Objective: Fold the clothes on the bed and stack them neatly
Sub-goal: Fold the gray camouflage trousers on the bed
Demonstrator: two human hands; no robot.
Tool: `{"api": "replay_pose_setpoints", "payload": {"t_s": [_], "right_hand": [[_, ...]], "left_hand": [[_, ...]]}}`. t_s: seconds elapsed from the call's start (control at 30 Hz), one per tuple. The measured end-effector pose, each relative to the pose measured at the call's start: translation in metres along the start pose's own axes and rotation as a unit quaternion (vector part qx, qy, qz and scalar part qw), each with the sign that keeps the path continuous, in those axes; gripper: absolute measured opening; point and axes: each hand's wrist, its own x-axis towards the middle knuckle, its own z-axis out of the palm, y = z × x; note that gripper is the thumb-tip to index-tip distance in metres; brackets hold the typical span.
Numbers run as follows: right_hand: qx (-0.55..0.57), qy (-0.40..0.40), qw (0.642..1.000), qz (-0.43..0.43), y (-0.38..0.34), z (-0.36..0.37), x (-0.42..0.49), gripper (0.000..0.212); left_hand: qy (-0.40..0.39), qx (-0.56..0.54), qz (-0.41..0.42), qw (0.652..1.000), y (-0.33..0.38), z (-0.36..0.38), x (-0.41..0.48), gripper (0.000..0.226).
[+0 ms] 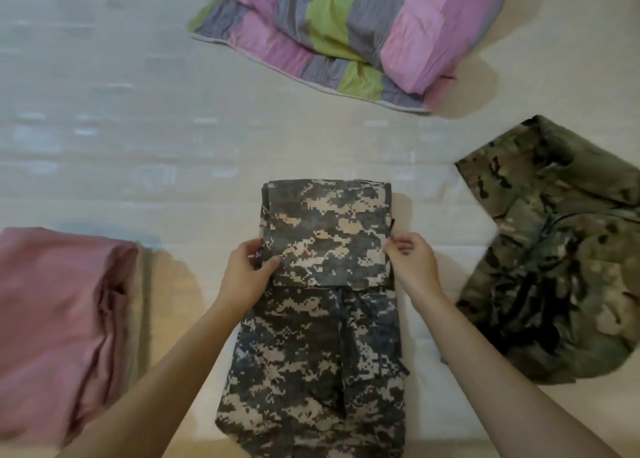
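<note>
The grey camo garment (311,336) lies flat on the bed (104,128), straight between the two grips. Its far end is folded back over itself, and the flap's loose edge runs across just nearer than the grips. The left grip (247,274) is clamped on the flap's left edge, thumb on top and fingers curled round the side. The right grip (410,260) pinches the flap's right edge in the same way. Beyond both grips lies the crease of the fold. Nearer than the grips, the rest of the garment runs down between the forearms and out of view.

Outside the left grip, apart from it, lies a folded pink cloth (52,319). Outside the right grip, close by, lies a rumpled green camo garment (554,249). Far beyond the grips lies a striped quilt (346,34).
</note>
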Motion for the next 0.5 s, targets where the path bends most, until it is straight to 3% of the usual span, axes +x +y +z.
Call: {"api": "replay_pose_setpoints", "payload": {"t_s": [0.1,0.17,0.3,0.4,0.5], "right_hand": [[0.014,-0.016,0.999,0.035,-0.004,0.002,0.008,0.051],[0.015,-0.078,0.995,0.058,-0.008,0.002,0.011,0.057],[0.015,-0.271,0.959,0.085,-0.021,-0.011,0.006,0.034],[-0.012,-0.307,0.951,0.043,-0.045,-0.032,0.0,0.034],[0.017,-0.286,0.958,0.001,-0.094,-0.035,0.011,0.024]], "left_hand": [[0.047,-0.061,-0.025,0.997,0.008,0.002,0.019,0.07],[-0.002,-0.091,-0.058,0.994,0.013,0.003,0.026,0.069],[-0.196,-0.035,-0.051,0.979,0.016,-0.015,0.019,0.04],[-0.204,-0.042,0.017,0.978,0.027,-0.048,0.005,0.035],[-0.162,-0.064,0.064,0.983,0.062,-0.069,0.011,0.023]]}}
